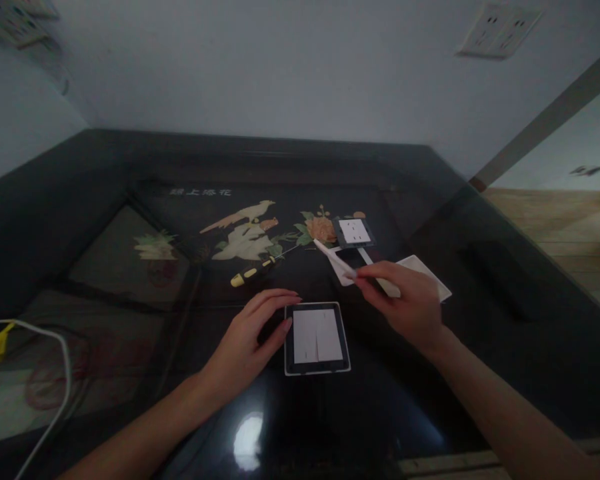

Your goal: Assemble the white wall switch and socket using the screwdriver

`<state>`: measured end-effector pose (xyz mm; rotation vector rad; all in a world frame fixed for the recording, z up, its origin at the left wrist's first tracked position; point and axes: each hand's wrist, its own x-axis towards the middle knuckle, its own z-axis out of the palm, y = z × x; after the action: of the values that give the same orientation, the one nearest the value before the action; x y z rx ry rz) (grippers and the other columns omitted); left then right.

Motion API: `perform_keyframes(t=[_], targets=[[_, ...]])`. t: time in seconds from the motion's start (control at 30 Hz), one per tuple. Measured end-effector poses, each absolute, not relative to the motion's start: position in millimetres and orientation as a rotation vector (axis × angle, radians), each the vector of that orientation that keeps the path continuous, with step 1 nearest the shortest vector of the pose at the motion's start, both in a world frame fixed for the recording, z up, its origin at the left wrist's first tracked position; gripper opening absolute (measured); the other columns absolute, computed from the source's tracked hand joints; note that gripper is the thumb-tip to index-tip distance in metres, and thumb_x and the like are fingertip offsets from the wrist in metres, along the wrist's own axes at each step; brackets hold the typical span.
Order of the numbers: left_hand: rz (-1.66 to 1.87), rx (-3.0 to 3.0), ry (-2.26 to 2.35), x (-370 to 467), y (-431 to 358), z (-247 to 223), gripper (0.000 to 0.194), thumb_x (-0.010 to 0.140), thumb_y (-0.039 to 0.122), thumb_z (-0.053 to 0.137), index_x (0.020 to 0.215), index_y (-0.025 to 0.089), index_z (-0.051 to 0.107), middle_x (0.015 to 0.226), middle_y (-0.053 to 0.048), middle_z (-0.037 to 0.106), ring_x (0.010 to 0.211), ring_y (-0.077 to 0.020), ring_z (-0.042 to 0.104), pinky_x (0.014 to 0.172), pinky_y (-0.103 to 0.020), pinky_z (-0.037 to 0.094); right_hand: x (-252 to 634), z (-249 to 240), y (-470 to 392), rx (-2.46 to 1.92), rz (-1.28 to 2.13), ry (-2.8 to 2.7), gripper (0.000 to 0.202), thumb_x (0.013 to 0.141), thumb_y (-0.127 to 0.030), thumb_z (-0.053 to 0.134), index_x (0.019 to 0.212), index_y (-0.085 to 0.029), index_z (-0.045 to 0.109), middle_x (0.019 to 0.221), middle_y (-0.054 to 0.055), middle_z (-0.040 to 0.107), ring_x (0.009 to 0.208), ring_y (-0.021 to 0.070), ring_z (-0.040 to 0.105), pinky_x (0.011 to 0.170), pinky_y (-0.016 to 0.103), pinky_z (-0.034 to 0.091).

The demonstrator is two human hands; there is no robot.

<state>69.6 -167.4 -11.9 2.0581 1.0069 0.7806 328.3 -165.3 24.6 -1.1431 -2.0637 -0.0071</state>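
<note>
While the left hand (260,330) lay low at the corner of a square, dark-bordered switch plate (317,337), its forearm slanted in from the lower left. The fingers were bent and spread apart from the thumb, with the index fingertip at the upper-left corner and the thumb against the left edge; whether these 2 digits gripped it, I could not tell. The plate lay flat on the glossy black table (180,373), nearest the person.

Reaching in from the lower right, the right hand (405,297) was raised, its thumb and fingers pinched shut on the end of a thin white panel (333,255), which pointed up and left. Just beyond lay a socket module (355,231), and farther left a yellow-and-black screwdriver (253,272). Another white plate (427,272) lay behind the right hand.
</note>
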Motion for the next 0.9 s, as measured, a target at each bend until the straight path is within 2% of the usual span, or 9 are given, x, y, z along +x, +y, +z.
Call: perform_keyframes(t=[0.03, 0.1, 0.17, 0.33, 0.5, 0.67, 0.77, 0.83, 0.9], targets=[[0.801, 2.044, 1.019, 69, -167, -11, 0.027, 0.096, 0.019, 0.049, 0.12, 0.022, 0.06, 0.124, -0.008, 0.064, 0.118, -0.0207, 0.06, 0.103, -0.04, 0.049, 324, 28, -170, -1.202, 0.102, -1.919, 0.009, 0.094, -0.019, 0.056, 0.098, -0.021, 0.064, 0.085, 0.004, 0.078, 0.074, 0.018, 0.076, 0.065, 0.032, 0.063], [0.844, 1.998, 1.046, 68, -167, -8, 0.027, 0.095, 0.021, 0.05, 0.12, 0.022, 0.061, 0.122, -0.008, 0.065, 0.116, -0.021, 0.061, 0.102, -0.039, 0.05, 315, 32, -179, -1.231, 0.616, -1.472, 0.005, 0.092, -0.023, 0.061, 0.096, -0.023, 0.06, 0.084, 0.002, 0.079, 0.074, 0.0195, 0.077, 0.066, 0.034, 0.065], [0.877, 1.917, 1.07, 68, -168, -4, 0.027, 0.094, 0.023, 0.052, 0.119, 0.021, 0.062, 0.12, -0.008, 0.067, 0.113, -0.022, 0.062, 0.099, -0.038, 0.051, 305, 32, -186, -1.151, 1.02, -1.125, 0.013, 0.085, -0.026, 0.068, 0.095, -0.024, 0.06, 0.081, 0.0, 0.079, 0.071, 0.0205, 0.077, 0.065, 0.035, 0.066], [0.902, 1.525, 1.076, 68, -170, 4, 0.024, 0.091, 0.03, 0.06, 0.112, 0.019, 0.065, 0.098, -0.005, 0.075, 0.093, -0.0203, 0.07, 0.084, -0.031, 0.056, 292, 23, -192, -1.082, 1.385, -0.854, 0.026, 0.077, -0.03, 0.077, 0.094, -0.022, 0.06, 0.078, 0.0, 0.08, 0.065, 0.0184, 0.076, 0.06, 0.029, 0.065], [0.93, 1.12, 1.021, 69, -167, 5, 0.024, 0.082, 0.032, 0.073, 0.099, 0.018, 0.065, 0.077, 0.0, 0.075, 0.069, -0.0156, 0.072, 0.067, -0.024, 0.058, 294, 19, -193, -1.093, 1.495, -0.861, 0.025, 0.081, -0.03, 0.075, 0.098, -0.023, 0.059, 0.087, 0.002, 0.08, 0.077, 0.0174, 0.077, 0.065, 0.027, 0.065], [0.931, 0.945, 0.955, 70, -167, 4, 0.029, 0.077, 0.033, 0.08, 0.096, 0.017, 0.066, 0.075, 0.001, 0.075, 0.065, -0.0138, 0.072, 0.067, -0.022, 0.059, 301, 16, -191, -1.111, 1.446, -0.96, 0.028, 0.083, -0.033, 0.073, 0.106, -0.024, 0.06, 0.092, 0.003, 0.079, 0.078, 0.0185, 0.076, 0.064, 0.031, 0.066], [0.927, 0.89, 0.911, 70, -168, 4, 0.03, 0.078, 0.034, 0.081, 0.096, 0.018, 0.064, 0.076, 0.002, 0.077, 0.065, -0.0113, 0.073, 0.068, -0.018, 0.058, 304, 13, -192, -1.142, 1.338, -1.139, 0.039, 0.084, -0.032, 0.071, 0.121, -0.026, 0.057, 0.1, 0.004, 0.077, 0.078, 0.0177, 0.075, 0.07, 0.034, 0.066], [0.918, 0.877, 0.884, 69, -168, 4, 0.03, 0.078, 0.033, 0.081, 0.097, 0.018, 0.063, 0.075, 0.002, 0.077, 0.066, -0.0101, 0.073, 0.068, -0.016, 0.057, 304, 12, -194, -1.182, 1.148, -1.344, 0.057, 0.082, -0.029, 0.074, 0.134, -0.031, 0.05, 0.121, 0.007, 0.069, 0.095, 0.0204, 0.073, 0.076, 0.036, 0.065], [0.902, 0.878, 0.862, 69, -169, 4, 0.03, 0.078, 0.032, 0.081, 0.096, 0.018, 0.062, 0.073, 0.003, 0.077, 0.066, -0.0092, 0.073, 0.068, -0.014, 0.056, 304, 11, -196, -1.196, 0.879, -1.597, 0.076, 0.079, -0.028, 0.077, 0.144, -0.037, 0.039, 0.146, 0.008, 0.05, 0.123, 0.0264, 0.06, 0.087, 0.04, 0.063]])
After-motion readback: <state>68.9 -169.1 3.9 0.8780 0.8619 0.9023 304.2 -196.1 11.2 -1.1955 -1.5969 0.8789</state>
